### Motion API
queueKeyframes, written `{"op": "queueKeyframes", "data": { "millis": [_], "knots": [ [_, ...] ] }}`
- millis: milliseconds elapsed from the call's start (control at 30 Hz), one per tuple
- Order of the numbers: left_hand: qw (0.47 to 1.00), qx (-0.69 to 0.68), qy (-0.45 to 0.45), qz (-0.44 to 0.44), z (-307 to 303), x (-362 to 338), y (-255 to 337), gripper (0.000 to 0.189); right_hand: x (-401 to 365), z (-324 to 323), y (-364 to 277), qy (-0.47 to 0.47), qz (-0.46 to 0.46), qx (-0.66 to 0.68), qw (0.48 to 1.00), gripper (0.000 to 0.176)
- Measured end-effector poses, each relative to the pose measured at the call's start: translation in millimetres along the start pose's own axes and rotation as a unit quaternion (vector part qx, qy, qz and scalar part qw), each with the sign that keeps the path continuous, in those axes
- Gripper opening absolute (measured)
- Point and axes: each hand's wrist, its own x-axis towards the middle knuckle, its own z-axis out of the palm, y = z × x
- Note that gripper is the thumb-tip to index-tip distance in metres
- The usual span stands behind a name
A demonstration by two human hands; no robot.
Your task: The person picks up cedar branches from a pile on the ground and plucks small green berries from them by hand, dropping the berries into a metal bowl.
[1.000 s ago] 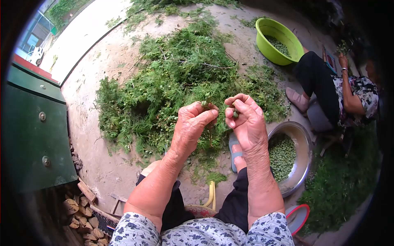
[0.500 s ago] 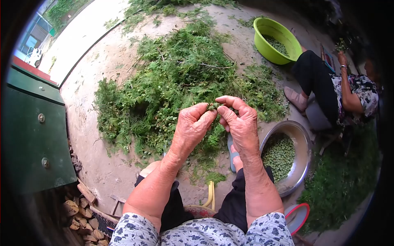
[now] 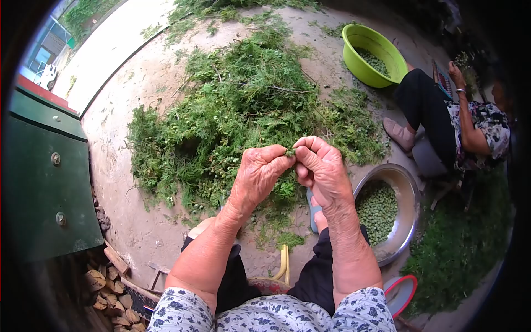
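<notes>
In front of me, my left hand is closed, thumb and forefinger pinching a small green conifer sprig. My right hand meets it from the other side, its thumb and forefinger pressed together at the sprig's edge; its other fingers are curled, and what lies inside them is hidden. Beyond both hands spreads a large heap of cut conifer branches with pale green cones among the foliage. By my right forearm stands a steel basin holding many small green cones.
A lime-green tub with more cones is at the back right. Beside it another person sits holding a sprig. Dark green foliage lies at right, near a red-rimmed container. Chopped wood and a green metal panel are at left.
My right forefinger has come down from a raised position into a pinch against the sprig. Both hands have shifted slightly. The other person's hand has moved a little up and left.
</notes>
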Motion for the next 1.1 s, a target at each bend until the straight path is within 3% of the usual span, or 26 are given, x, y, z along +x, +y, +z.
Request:
{"op": "queueKeyframes", "data": {
  "millis": [100, 233, 333, 400, 567, 667, 733, 800, 900, 967, 1000, 1067, 1100],
  "knots": [
    [1.0, -0.006, -0.004, -0.001, -0.8, 0.4, 0.1, 0.02, -1.0, -0.2, 2.8, -0.01, 0.005, 0.051, 0.999, 0.014],
    [1.0, -0.019, 0.008, -0.012, -0.7, -0.2, 5.2, 0.026, -0.5, -3.9, 0.8, -0.026, 0.032, 0.16, 0.986, 0.015],
    [0.989, -0.113, 0.024, -0.088, 2.3, 1.4, -0.3, 0.027, -0.4, 0.5, -3.1, -0.003, 0.005, 0.157, 0.988, 0.012],
    [0.998, -0.034, 0.049, -0.031, 3.2, 2.5, -9.5, 0.028, -3.5, 10.2, -10.4, 0.033, -0.021, 0.116, 0.992, 0.01],
    [0.996, 0.065, 0.06, -0.007, 5.7, 2.3, -9.5, 0.028, -5.9, 7.8, -3.8, 0.03, -0.051, -0.044, 0.997, 0.013],
    [0.989, 0.131, 0.064, 0.035, 10.7, 0.9, -11.7, 0.026, -6.0, 10.6, 1.2, 0.056, -0.067, -0.136, 0.987, 0.014],
    [0.982, 0.166, 0.065, 0.058, 12.5, -0.5, -12.4, 0.024, -2.8, 5.8, 8.6, 0.064, -0.134, -0.249, 0.957, 0.014],
    [0.995, 0.091, 0.032, 0.017, 11.5, -0.5, -11.2, 0.029, -3.8, 6.3, 8.0, 0.069, -0.128, -0.226, 0.963, 0.011],
    [0.997, -0.011, -0.006, -0.079, 6.8, 0.4, -3.5, 0.026, -3.9, -3.4, 1.6, 0.02, 0.005, -0.027, 0.999, 0.009],
    [0.985, -0.097, -0.019, -0.139, 3.3, 2.0, -5.0, 0.021, -0.7, -6.7, 1.6, 0.044, -0.02, 0.047, 0.998, 0.01],
    [0.985, -0.097, -0.019, -0.139, 5.0, 1.7, -8.9, 0.021, 0.6, -8.9, 2.1, 0.068, -0.044, 0.12, 0.989, 0.011],
    [0.984, -0.091, -0.084, -0.127, 10.1, 1.0, -16.8, 0.021, 1.7, -19.3, -1.2, 0.063, -0.055, 0.133, 0.988, 0.012],
    [0.986, 0.01, -0.136, -0.1, 13.2, -2.2, -18.5, 0.021, 1.2, -20.5, -3.7, 0.088, -0.067, 0.14, 0.984, 0.012]
  ]
}}
